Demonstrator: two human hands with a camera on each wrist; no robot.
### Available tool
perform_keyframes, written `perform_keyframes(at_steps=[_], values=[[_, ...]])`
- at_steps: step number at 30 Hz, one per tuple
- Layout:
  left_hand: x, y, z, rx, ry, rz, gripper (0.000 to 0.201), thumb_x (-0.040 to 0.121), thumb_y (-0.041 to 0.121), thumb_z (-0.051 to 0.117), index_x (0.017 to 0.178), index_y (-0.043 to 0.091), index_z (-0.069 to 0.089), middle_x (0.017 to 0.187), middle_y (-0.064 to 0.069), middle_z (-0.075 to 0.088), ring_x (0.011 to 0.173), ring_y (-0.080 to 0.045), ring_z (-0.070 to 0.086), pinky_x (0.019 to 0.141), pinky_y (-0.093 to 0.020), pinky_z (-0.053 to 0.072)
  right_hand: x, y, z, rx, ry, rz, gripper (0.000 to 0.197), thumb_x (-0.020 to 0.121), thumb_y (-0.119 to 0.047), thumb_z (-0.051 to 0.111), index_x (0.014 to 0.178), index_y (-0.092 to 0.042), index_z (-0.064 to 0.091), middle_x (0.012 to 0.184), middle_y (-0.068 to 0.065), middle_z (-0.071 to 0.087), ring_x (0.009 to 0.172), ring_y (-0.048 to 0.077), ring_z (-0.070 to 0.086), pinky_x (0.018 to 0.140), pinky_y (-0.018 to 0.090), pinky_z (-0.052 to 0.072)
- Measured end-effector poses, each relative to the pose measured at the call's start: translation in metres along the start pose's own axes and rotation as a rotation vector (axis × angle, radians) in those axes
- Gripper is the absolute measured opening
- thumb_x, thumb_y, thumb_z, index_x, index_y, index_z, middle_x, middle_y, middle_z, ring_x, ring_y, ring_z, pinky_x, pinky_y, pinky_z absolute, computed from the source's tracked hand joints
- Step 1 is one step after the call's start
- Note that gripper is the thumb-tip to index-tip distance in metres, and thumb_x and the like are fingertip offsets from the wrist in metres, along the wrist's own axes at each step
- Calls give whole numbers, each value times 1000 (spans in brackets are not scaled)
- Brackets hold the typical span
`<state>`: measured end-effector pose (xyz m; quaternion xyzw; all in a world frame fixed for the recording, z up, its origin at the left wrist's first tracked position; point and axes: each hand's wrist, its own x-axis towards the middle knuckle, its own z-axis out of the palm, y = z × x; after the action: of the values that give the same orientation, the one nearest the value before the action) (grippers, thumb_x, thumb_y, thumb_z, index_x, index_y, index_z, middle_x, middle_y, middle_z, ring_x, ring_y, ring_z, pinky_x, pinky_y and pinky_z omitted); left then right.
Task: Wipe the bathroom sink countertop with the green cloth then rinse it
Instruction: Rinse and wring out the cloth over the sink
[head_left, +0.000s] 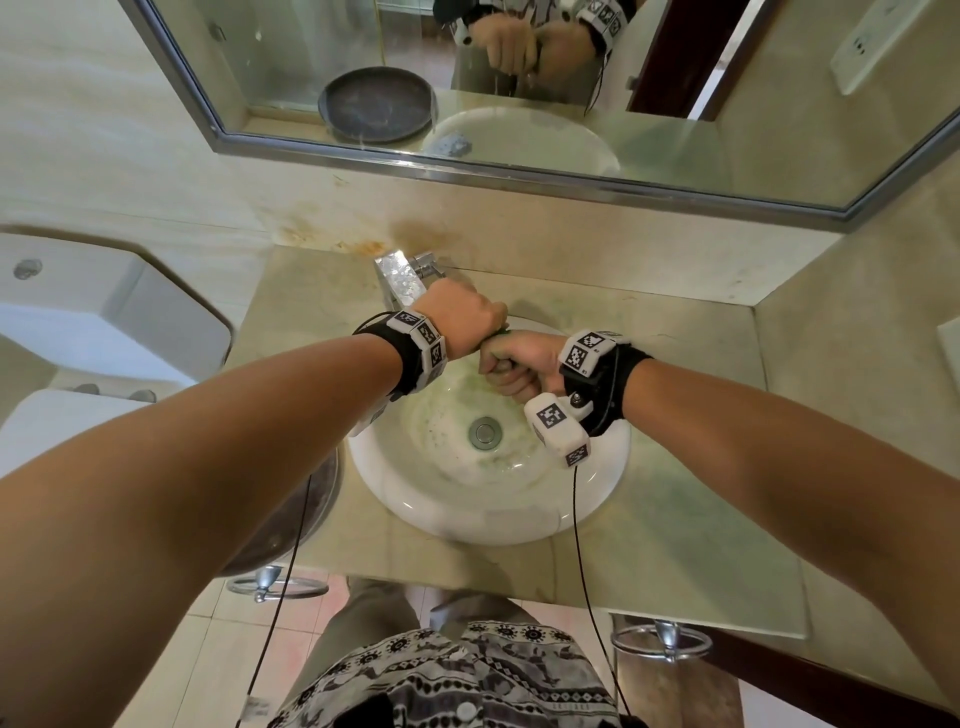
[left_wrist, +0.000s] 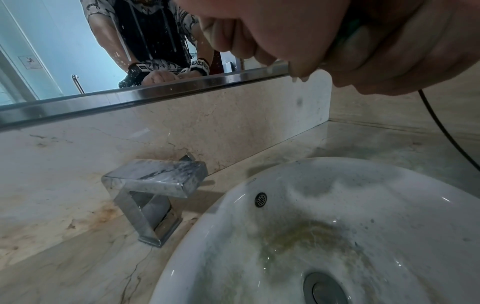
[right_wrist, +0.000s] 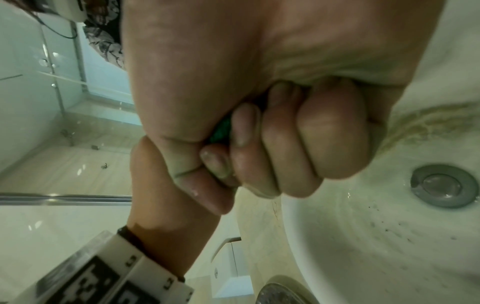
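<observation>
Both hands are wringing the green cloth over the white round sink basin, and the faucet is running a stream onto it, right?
Not quite. Both the left hand and right hand have the green cloth in a tight grip over the white round sink basin, but the square chrome faucet is not running: the left wrist view shows no stream from its spout.

Green cloth wrung above the sink

Green cloth (right_wrist: 220, 131) balled almost out of sight inside both fists; white sink (head_left: 415, 499) wet, yellowish-stained; marble bench (head_left: 691, 353) around it
</observation>
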<state>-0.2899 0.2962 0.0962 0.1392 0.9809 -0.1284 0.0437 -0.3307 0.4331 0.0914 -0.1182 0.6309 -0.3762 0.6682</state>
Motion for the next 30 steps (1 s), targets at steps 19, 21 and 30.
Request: perform_keyframes(at_steps=[19,21,30], values=[[-12,11,-6,-411,-126,-189,53,86,30,66,130,14,42,114,-7,58,93,-28,61,70,-36,49,-6,-2,-9,-54,486,-279,60,74,11,68,124,-12,44,107,15,57,87,22,60,63,22,57],[-14,9,-7,-520,-133,-255,44,88,31,63,124,14,45,108,-8,61,83,-24,57,67,-33,45,-5,-1,-11,108,498,-312,62,75,11,64,127,-14,43,116,22,55,91,30,60,78,36,58],[-17,4,-12,-1192,-16,-636,41,95,41,53,122,11,55,109,-12,64,92,-30,66,77,-41,59,-14,-10,-9,205,572,-380,16,92,-37,59,96,-22,63,76,2,53,55,11,42,44,22,32]])
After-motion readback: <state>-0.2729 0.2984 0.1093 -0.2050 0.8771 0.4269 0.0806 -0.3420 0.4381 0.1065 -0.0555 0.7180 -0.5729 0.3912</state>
